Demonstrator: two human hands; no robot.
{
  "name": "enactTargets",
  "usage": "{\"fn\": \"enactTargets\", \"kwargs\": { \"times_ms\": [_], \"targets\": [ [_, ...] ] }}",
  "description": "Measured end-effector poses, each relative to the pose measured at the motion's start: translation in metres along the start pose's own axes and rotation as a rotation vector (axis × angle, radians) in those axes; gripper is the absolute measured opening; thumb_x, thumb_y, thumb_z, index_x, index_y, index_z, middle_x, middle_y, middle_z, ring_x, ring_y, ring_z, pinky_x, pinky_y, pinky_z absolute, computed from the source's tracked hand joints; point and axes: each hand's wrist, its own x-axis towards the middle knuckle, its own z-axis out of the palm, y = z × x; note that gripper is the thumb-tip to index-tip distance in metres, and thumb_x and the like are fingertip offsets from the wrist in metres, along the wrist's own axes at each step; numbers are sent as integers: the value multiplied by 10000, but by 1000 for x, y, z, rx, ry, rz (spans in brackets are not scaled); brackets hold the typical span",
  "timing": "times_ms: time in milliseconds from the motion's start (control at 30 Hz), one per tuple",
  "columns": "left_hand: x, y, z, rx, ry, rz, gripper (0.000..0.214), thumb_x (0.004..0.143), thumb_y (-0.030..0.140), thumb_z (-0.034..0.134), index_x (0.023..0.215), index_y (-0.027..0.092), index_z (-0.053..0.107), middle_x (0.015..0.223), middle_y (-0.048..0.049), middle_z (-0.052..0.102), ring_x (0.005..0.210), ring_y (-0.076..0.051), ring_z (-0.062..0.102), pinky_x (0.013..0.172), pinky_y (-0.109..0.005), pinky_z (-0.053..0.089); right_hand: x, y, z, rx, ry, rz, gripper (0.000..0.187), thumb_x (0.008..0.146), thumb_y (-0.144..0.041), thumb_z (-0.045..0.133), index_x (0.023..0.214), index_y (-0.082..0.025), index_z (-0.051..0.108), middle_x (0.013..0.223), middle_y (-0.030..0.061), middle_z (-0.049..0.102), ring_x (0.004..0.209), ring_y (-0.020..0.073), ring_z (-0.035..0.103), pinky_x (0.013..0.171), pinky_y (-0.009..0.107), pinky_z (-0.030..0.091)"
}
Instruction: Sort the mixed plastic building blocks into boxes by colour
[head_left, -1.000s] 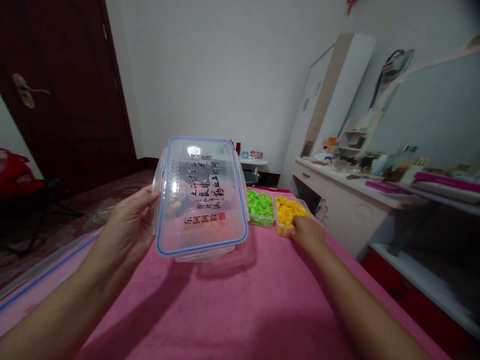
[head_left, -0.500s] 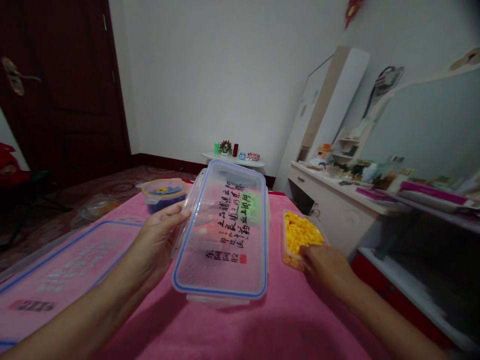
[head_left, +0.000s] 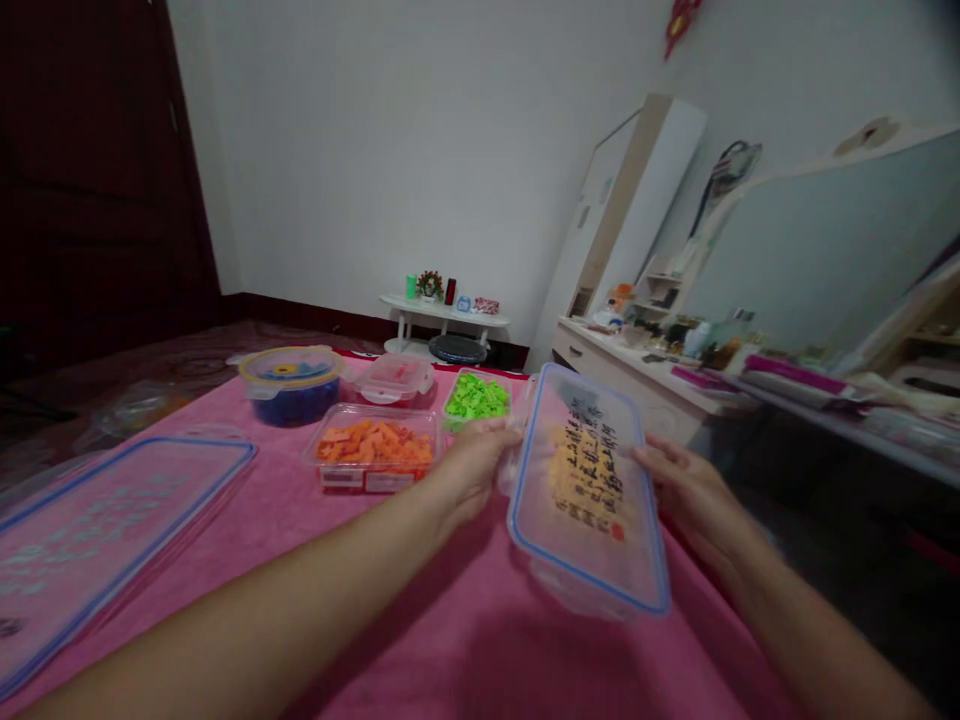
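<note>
A clear plastic lid point(head_left: 577, 475) with a blue seal and dark printed characters is tilted in front of me. My left hand point(head_left: 480, 465) grips its left edge, and my right hand point(head_left: 686, 500) has its fingers closed at the right edge. Yellow pieces show blurred through the lid; their container lies behind it, mostly hidden. Left of my left hand stands a clear box of orange pieces point(head_left: 375, 442). Just beyond that hand is a box of bright green pieces point(head_left: 478, 397).
On the pink cloth point(head_left: 420, 620) sit a blue round bowl point(head_left: 292, 405) with a yellow-rimmed lid and a small pinkish lidded container point(head_left: 394, 380). A large blue-sealed lid point(head_left: 135, 520) lies at left. A cluttered dresser point(head_left: 637, 350) stands at right.
The lid has moved right, over the yellow pieces. My right hand has left the yellow container and taken the lid's right edge. The orange and green boxes are now uncovered to view.
</note>
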Motion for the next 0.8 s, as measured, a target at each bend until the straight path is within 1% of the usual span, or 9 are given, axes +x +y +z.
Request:
{"fn": "enactTargets", "kwargs": {
  "times_ms": [67,100,167,267,367,467,567,700,800],
  "targets": [
    [28,-10,8,109,69,-26,72,721,63,546,694,108,595,634,-31,611,489,-87,534,503,-209,463,29,9,-16,14,54,31,356,593,-205,739,937,-172,649,854,92,707,637,205,659,545,304,546],
    [41,-16,11,171,97,-56,79,715,55,554,661,105,582,595,-19,585,464,-80,505,481,-205,443,44,14,-24,2,73,54,329,586,-186,734,904,-163,654,818,90,708,620,201,656,537,301,540],
    [63,-30,14,222,129,-87,97,701,37,556,627,100,564,557,-12,558,443,-81,485,471,-214,432,70,24,-37,-60,146,73,299,576,-178,736,864,-152,656,734,78,700,576,190,641,484,277,510],
    [86,-49,15,236,161,-83,141,684,23,553,570,103,526,479,1,505,384,-81,441,428,-222,392,93,35,-46,-201,247,60,274,580,-198,747,833,-142,658,662,57,679,518,154,605,429,231,452],
    [101,-64,12,253,197,-81,160,671,3,535,552,106,507,437,11,470,347,-78,410,398,-219,361,102,43,-46,-304,265,77,254,598,-223,746,818,-131,657,636,41,661,491,124,572,423,212,423],
    [112,-72,7,250,215,-104,140,666,-20,517,597,102,517,460,6,496,381,-84,463,430,-216,412,107,51,-44,-338,257,115,221,620,-235,733,790,-117,656,616,35,646,479,115,550,423,212,410],
    [120,-77,3,235,228,-140,136,691,-24,509,645,104,516,484,8,514,423,-84,503,472,-207,460,111,58,-44,-369,257,135,184,631,-239,723,742,-112,650,583,25,627,463,107,528,417,208,395],
    [122,-78,0,217,248,-206,96,743,23,535,709,112,522,528,14,542,458,-82,525,503,-211,500,112,65,-45,-405,248,154,153,649,-247,700,704,-116,645,552,26,617,440,110,516,405,210,378],
    [116,-77,0,207,211,-239,73,745,94,616,718,113,552,570,5,578,492,-83,545,527,-212,517,110,71,-46,-426,235,158,157,675,-278,676,708,-127,652,555,36,626,432,118,523,395,217,371]
  ]
}}
